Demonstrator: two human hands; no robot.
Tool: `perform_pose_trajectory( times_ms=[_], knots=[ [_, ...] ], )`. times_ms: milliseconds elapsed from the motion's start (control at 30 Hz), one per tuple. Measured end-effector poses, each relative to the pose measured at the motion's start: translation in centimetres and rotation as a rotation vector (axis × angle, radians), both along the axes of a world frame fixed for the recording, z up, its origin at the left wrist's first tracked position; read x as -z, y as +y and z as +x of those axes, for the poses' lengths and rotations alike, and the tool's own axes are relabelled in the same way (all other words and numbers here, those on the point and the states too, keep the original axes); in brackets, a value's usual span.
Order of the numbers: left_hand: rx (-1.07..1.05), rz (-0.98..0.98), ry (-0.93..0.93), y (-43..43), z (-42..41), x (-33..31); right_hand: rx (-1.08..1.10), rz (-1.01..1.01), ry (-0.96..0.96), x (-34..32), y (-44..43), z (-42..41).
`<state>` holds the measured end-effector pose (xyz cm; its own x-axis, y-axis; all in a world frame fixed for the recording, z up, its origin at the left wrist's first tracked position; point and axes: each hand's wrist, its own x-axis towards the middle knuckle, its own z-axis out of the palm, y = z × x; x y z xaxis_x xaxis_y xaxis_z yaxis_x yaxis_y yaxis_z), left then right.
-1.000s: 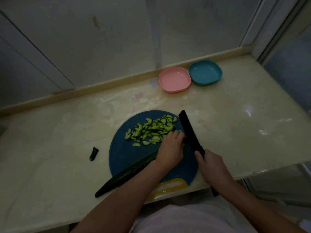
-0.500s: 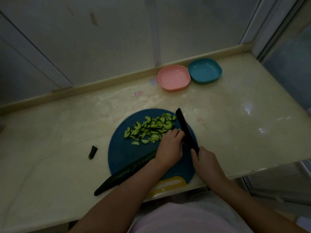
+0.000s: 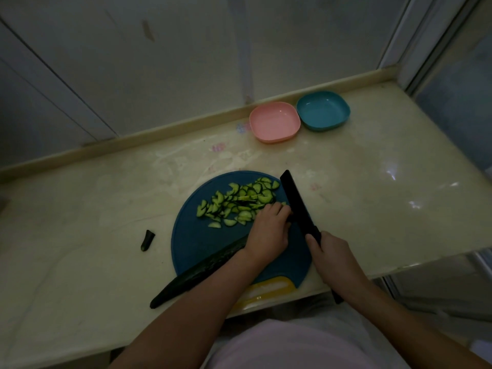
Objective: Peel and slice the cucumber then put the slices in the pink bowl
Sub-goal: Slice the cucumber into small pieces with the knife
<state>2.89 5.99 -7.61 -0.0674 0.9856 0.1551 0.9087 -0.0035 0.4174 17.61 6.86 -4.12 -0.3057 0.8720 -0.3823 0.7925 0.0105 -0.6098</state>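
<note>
Head cam looks down on a glossy, pale yellowish stone-look counter point(image 3: 80, 222), pretty dim lighting; round dark-blue cutting board point(image 3: 197, 243) sits at the near edge, smooth plastic by the look of it, with a yellow grip section point(image 3: 269, 287) on the side closest to the person. Long dark-green cucumber point(image 3: 202, 270) lies diagonally, skin on, its tip hanging off the board to the left; the cut end is hidden under the left hand point(image 3: 269, 233), whose fingers are curled down over it, pinning it to the board. Right hand point(image 3: 332, 259) is wrapped tight round the handle of an all-black knife point(image 3: 295, 203); the flat rectangular blade points away from the person, right up against the left fingertips. Pile of half-moon slices point(image 3: 239, 201), pale green with dark rims, sits on the far part of the board. Stubby cucumber end point(image 3: 147, 240) lies on the counter left of the board. Pink bowl point(image 3: 275, 121), squarish with rounded corners, sits by the back ledge touching a matching teal bowl point(image 3: 323, 110); no slices in the pink one.
</note>
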Motion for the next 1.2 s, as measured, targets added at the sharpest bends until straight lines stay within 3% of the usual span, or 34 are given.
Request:
perform_pose_trajectory(
  times_ms=[1200],
  knots=[
    [0.005,-0.009,-0.033,0.0,-0.1,0.2,0.084,-0.046,0.061,0.1,-0.5,-1.0]
  ],
)
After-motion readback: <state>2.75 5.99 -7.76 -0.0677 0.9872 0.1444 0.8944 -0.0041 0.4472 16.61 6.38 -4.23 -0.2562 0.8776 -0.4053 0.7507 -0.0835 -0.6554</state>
